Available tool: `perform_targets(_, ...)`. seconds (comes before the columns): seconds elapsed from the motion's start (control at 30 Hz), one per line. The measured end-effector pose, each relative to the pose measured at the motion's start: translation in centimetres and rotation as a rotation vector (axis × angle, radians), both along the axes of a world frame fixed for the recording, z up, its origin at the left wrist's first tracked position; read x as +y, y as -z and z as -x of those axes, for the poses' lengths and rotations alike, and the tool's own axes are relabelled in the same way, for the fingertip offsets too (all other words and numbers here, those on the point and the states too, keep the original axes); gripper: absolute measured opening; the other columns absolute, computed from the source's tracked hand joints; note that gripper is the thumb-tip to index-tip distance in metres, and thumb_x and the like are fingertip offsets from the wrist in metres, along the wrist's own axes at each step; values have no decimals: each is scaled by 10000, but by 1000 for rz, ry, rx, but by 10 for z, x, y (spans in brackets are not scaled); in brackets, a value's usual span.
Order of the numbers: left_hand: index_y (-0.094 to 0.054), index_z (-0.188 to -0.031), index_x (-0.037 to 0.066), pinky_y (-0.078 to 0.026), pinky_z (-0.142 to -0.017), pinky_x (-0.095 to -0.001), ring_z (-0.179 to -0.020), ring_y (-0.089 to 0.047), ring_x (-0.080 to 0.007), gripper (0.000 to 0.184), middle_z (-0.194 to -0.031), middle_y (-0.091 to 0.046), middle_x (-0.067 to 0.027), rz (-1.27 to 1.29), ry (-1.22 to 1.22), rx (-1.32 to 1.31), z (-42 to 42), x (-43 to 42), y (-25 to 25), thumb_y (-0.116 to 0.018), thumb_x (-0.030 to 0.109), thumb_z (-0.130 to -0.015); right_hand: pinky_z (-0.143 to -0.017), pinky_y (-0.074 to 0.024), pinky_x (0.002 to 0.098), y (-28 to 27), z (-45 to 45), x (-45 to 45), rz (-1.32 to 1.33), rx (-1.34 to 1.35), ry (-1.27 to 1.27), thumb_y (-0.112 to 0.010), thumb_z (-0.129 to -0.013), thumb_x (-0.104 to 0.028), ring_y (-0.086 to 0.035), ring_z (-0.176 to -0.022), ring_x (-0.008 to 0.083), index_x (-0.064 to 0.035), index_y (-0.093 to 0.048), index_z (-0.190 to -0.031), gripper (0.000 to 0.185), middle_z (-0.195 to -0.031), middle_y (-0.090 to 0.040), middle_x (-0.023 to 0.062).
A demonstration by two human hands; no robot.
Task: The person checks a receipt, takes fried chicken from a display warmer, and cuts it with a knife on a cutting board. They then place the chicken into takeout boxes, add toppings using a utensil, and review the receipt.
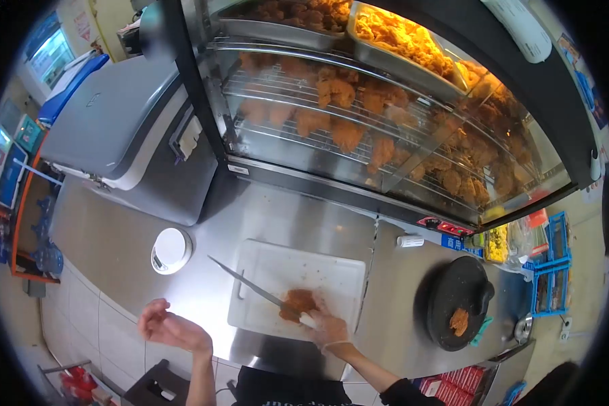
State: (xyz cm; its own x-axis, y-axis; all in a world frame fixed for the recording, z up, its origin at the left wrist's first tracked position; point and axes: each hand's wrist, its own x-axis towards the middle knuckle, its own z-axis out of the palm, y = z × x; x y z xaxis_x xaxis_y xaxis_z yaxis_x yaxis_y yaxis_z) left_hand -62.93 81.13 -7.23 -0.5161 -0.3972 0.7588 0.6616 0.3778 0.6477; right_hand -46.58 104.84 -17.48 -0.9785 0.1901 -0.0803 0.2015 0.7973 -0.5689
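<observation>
My right hand point(328, 328), in a clear plastic glove, is closed round the white handle of a long knife point(254, 287). The blade points up and left across a white cutting board point(345, 271). Under and beside the knife near the handle lies a flat piece of brown fried food point(298, 304). My left hand point(169, 328) is bare and raised left of the board, its fingers partly curled and apart, holding nothing.
A round white scale point(172, 251) sits left of the board. Behind stand a grey box point(115, 122) and a glass display cabinet point(358, 196) of fried food. To the right is a black round pan point(457, 291) with one fried piece.
</observation>
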Motion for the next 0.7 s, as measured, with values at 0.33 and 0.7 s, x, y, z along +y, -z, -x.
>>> perform_targets(0.33, -544, -1048, 43, -455, -590, -333, -676, -557, -219, 199, -877, -590, -133, 465, 1096, -550, 27, 60, 20, -536, 146, -878, -734, -505, 461, -114, -30, -83, 177, -738, 454, -429, -884, -614, -632, -852, 421, -62, -510, -1200, 641, -827, -652, 246)
perform_targets(0.7, -613, -1091, 210, -512, -574, -389, -668, -649, -287, 203, -792, -678, -70, 839, 1360, -561, 17, 161, 139, -544, 186, -901, -677, -481, 485, -88, -4, -88, 194, -939, 598, -398, -925, -564, -643, -750, 391, -63, -513, -1115, 548, -721, -644, 208)
